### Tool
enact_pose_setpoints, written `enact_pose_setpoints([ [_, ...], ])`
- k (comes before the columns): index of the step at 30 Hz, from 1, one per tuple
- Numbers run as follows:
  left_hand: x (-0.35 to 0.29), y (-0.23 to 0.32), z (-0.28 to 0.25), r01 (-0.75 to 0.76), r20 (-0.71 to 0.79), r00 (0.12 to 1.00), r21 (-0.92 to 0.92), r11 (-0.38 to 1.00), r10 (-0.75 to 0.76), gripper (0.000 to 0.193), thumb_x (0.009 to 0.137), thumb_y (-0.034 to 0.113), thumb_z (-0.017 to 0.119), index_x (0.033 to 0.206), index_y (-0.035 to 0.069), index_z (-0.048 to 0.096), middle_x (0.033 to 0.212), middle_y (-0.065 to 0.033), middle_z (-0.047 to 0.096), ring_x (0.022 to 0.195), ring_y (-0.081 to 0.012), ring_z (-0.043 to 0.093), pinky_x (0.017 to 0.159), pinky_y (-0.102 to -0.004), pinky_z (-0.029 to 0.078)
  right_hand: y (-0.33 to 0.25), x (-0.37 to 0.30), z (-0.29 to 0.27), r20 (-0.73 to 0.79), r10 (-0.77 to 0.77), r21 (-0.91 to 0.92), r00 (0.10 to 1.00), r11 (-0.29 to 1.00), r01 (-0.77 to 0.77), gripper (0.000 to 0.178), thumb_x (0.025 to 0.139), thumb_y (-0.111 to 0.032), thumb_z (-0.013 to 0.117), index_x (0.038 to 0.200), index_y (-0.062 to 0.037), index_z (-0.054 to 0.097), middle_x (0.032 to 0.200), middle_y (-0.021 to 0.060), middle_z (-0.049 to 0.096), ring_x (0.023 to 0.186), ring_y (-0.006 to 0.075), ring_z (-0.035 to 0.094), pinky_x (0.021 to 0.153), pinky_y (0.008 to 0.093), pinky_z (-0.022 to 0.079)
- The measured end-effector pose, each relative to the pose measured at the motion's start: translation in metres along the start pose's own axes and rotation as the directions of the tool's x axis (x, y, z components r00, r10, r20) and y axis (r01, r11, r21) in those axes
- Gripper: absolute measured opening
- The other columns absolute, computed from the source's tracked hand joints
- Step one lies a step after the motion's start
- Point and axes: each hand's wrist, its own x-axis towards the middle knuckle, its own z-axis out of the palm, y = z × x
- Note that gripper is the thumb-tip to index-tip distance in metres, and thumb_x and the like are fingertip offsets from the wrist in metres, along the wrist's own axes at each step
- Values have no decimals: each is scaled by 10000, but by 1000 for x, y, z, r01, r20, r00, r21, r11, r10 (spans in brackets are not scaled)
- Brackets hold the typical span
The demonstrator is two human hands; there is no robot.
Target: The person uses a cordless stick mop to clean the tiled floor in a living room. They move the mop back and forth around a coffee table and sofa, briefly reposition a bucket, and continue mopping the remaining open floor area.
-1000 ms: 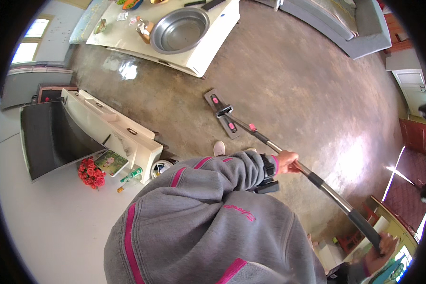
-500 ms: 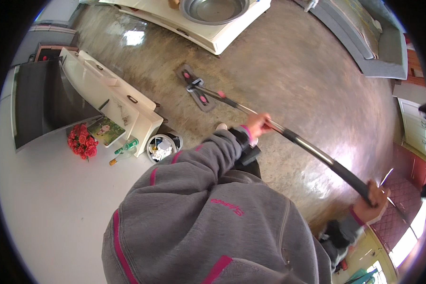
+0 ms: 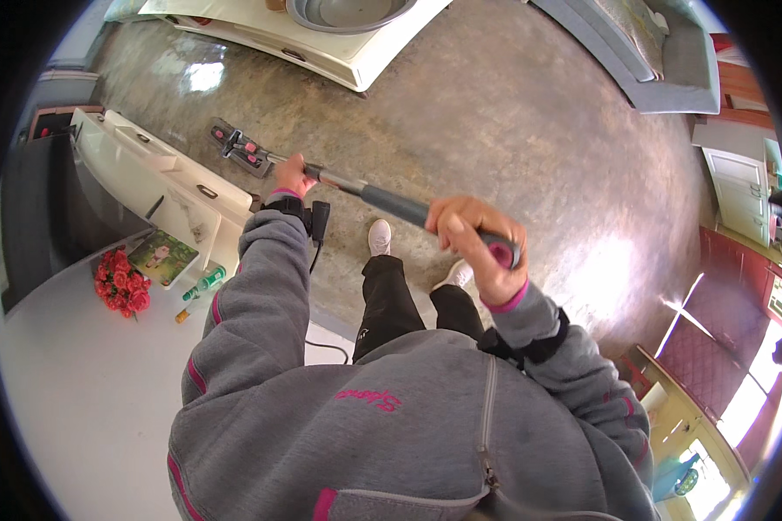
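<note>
A flat mop (image 3: pixel 356 187) slants across the view, its pole running from my chest down to the floor at the far left. Its flat grey head with pink parts (image 3: pixel 239 148) lies on the floor beside the white TV cabinet. My left hand (image 3: pixel 295 176) is closed round the lower pole, not far above the head. The fingers of my right hand (image 3: pixel 480 246) wrap the dark grip near the pole's top, and the pink end cap shows beside the palm.
The white cabinet (image 3: pixel 165 169) carries a TV (image 3: pixel 56 208), red flowers (image 3: pixel 122 282), a picture card and bottles (image 3: pixel 204 284). Ahead stands a low white table (image 3: pixel 347 65) with a metal basin (image 3: pixel 347 13). A grey sofa (image 3: pixel 682 87) is at far right.
The mop head has slid left toward the cabinet. Both hands have moved left with the pole, the right one from the far right to in front of my body.
</note>
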Motion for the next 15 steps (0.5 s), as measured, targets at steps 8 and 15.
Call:
enact_pose_setpoints([
  [8, -123, -151, 113, 298, -19, 950, 362, 883, -312, 167, 792, 131, 470, 914, 18, 467, 854, -190, 566, 702, -339, 629, 613, -495, 552, -38, -147, -169, -241, 63, 7, 969, 998, -63, 207, 859, -62, 436, 688, 17, 522, 748, 120, 568, 676, 175, 521, 746, 353, 457],
  [15, -251, -355, 236, 491, 127, 765, 520, 699, -632, 265, 808, 199, 477, 982, 5, 432, 808, -193, 547, 588, -321, 594, 558, -512, 551, -156, -330, -384, -229, -151, -703, 962, 709, -57, 110, 790, -86, 504, 780, 1, 571, 773, 118, 578, 748, 264, 561, 765, 395, 452],
])
